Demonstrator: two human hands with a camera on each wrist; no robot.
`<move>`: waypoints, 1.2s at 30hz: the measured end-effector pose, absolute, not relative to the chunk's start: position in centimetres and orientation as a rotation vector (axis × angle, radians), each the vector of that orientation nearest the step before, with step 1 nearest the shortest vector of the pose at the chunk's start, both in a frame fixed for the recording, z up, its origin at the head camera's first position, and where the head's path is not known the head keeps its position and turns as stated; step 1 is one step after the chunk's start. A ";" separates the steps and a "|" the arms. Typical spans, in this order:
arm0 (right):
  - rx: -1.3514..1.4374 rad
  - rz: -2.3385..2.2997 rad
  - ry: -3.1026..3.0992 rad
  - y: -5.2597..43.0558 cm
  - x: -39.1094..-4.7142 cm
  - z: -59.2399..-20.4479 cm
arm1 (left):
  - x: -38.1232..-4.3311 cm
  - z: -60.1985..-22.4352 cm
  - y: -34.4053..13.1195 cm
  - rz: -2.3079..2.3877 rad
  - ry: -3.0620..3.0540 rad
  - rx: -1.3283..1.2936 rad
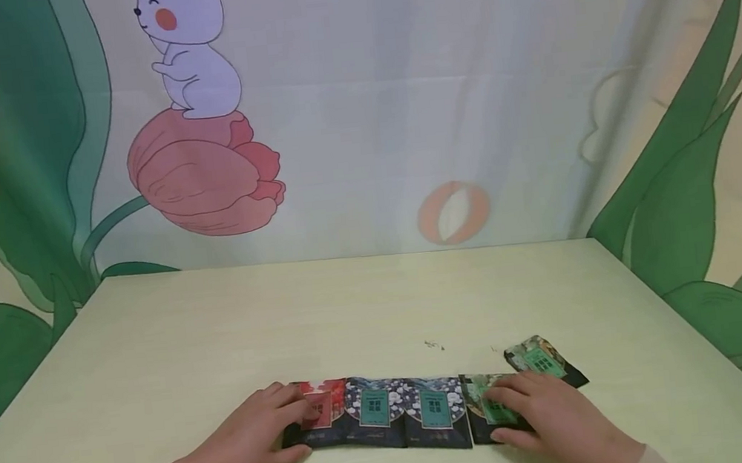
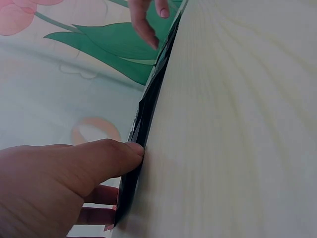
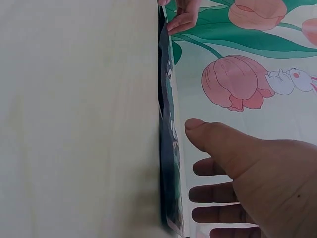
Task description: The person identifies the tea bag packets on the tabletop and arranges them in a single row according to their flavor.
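Several flat tea-style sachets lie side by side in a row on the pale table. At the left end is a red-and-black sachet (image 1: 334, 408), and my left hand (image 1: 246, 441) rests on it, the thumb touching its near edge in the left wrist view. Two dark blue floral sachets with teal labels fill the middle, a left one (image 1: 375, 410) and a right one (image 1: 435, 410). Over the green-and-black sachet (image 1: 482, 426) at the right end is my right hand (image 1: 556, 411). Its fingers are spread just above the row in the right wrist view, holding nothing.
Another green-and-black sachet (image 1: 541, 360) lies tilted beyond my right hand, apart from the row. Small dark crumbs (image 1: 434, 345) are scattered behind the row. The table (image 1: 285, 314) ends at a printed cloth backdrop (image 1: 350, 151) with tulips and a white rabbit.
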State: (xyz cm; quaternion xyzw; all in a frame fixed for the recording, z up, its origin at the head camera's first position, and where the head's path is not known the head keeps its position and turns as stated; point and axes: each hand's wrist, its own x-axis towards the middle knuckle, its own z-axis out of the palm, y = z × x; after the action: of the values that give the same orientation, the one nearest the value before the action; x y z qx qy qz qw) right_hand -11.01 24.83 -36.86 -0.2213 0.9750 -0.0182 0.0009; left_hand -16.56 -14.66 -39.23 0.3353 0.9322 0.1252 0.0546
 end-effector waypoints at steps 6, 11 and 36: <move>-0.859 -0.044 3.148 25.4 -11.2 -36.6 | -16.4 -39.1 -14.6 0.385 2.845 1.038; -0.863 -0.079 3.163 26.2 -11.9 -36.7 | -16.4 -39.3 -14.6 0.387 2.855 1.039; -0.640 -0.232 3.157 31.2 -14.8 -37.8 | -16.4 -39.2 -14.4 0.370 2.848 0.998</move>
State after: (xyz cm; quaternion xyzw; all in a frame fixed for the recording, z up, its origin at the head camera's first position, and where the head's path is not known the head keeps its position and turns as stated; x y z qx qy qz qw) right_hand -14.78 31.23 -37.82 -0.1978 0.9766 -0.0717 -0.0440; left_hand -16.45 -14.45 -39.20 0.3277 0.9356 0.1217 0.0504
